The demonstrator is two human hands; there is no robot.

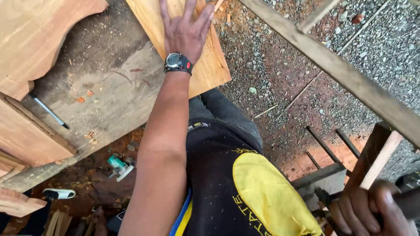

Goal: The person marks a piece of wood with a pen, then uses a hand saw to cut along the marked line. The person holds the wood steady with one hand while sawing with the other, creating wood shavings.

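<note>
Left hand, fingers spread flat on stiff, light wooden board overhanging desk; best gripped by edges. Right hand fingers closed around wooden-handled tool.

A pale, flat wooden board lies tilted at the top middle of the frame, one corner overhanging the dusty surface, while a reddish wooden stick with a lighter cut face stands slanted at the lower right, gripped at its bottom end.

A pen lies on the workbench, left of the board.
</note>
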